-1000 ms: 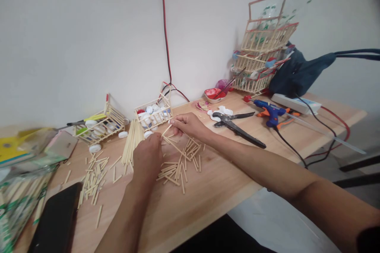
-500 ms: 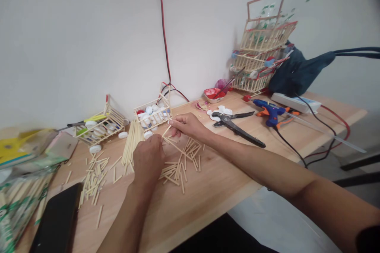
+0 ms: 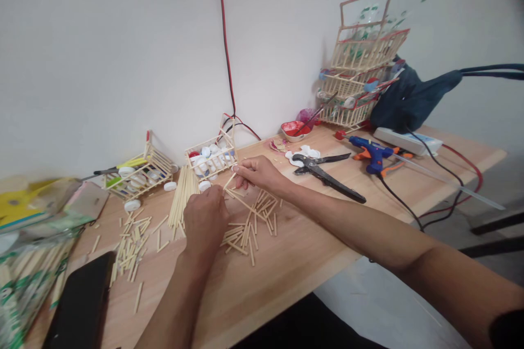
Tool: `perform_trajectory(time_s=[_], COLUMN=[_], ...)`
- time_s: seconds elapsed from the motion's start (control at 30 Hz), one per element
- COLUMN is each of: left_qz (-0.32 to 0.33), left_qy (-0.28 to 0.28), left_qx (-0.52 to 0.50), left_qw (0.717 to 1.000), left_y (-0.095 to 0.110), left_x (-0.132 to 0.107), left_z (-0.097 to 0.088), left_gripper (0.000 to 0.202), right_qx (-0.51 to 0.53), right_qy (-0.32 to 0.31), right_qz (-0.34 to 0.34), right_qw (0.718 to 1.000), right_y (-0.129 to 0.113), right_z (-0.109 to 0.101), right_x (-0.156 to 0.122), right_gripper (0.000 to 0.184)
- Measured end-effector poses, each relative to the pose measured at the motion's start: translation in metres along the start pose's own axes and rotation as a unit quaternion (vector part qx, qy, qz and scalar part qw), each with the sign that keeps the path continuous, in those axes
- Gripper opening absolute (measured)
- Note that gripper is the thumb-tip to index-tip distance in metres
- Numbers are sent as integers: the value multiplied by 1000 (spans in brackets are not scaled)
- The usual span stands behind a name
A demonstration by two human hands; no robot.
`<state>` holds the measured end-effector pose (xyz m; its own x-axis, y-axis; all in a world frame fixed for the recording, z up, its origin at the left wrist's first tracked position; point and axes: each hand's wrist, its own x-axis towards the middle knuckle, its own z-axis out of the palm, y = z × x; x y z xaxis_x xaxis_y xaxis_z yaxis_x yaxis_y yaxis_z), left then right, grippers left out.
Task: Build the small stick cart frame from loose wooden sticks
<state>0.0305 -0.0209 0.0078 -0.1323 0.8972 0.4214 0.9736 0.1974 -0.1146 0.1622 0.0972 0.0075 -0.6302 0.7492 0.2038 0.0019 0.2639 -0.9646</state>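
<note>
pale wooden stick (image 3: 230, 181), short and thin, is held tilted between both hands above the middle of the surface (image 3: 286, 267), in front of the stick-built cart (image 3: 223, 162) that stands near the wall-side edge. the right hand (image 3: 254, 172) pinches its upper end between thumb and fingers; the left hand (image 3: 207, 215) is curled closed at the lower end, its finger pads hidden, so how firmly it presses i cannot tell. another stick (image 3: 242, 202) slants from beside the left hand toward the loose pile of cut sticks (image 3: 245, 237); whether it is gripped too is unclear. a piece this slim would probably roll under a loose pinch, so a light, steady hold close to each end should serve best. keeping both wrists low and quiet, clear of the pile, would likely help the fingertips stay exact.
</note>
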Motion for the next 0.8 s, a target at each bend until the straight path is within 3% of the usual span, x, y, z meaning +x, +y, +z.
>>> perform_trajectory(time_s=[0.5,0.8], left_qz=[9,6], left_qy=[11,-9], left_qx=[-5,-16], left_qw=[1000,1000], left_y=[-1,3], left_x=[-2,0], left_z=[-2,-5], left_gripper=[22,24], right_qx=[12,8], right_qy=[-8,-11], right_qz=[1,17], right_qw=[1000,1000], right_y=[4,5], right_z=[0,0], right_x=[1,2], right_gripper=[33,34])
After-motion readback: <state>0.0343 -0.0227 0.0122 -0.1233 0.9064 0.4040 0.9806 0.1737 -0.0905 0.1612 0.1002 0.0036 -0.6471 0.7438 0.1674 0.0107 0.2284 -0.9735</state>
